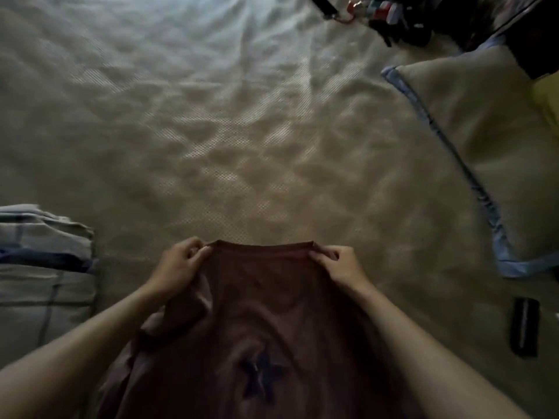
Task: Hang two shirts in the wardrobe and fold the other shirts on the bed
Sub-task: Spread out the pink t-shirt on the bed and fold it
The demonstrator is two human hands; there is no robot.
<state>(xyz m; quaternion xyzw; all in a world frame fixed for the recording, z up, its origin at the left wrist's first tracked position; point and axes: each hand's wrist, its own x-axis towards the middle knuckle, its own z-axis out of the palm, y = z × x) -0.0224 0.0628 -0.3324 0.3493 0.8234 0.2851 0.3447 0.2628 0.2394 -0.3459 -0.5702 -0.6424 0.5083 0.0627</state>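
Two hands are engaged on one garment. Left hand (181,263) pinches the upper edge of a reddish-brown shirt (257,313) at its left corner, fingers curled over the hem. Right hand (338,266) pinches the same edge at the right corner. Hands are held apart, the edge stretched level between them. Shirt hangs from that edge toward the person, covering the lower centre of the view; a dark star-like print (261,379) shows low on the fabric. Whether the held edge is the hem or the shoulder line cannot be told in the dim light.

Bed (227,131) beyond the shirt carries a tan textured cover, wrinkled. Stack of folded clothes (42,267), pale with blue stripes, sits at the left edge, near the left forearm. Pillow (478,140) with blue trim lies at the right. Small dark oblong object (524,326) rests on the cover below the pillow. Phone (325,6) and assorted small items (384,13), probably toiletries, lie at the far top right
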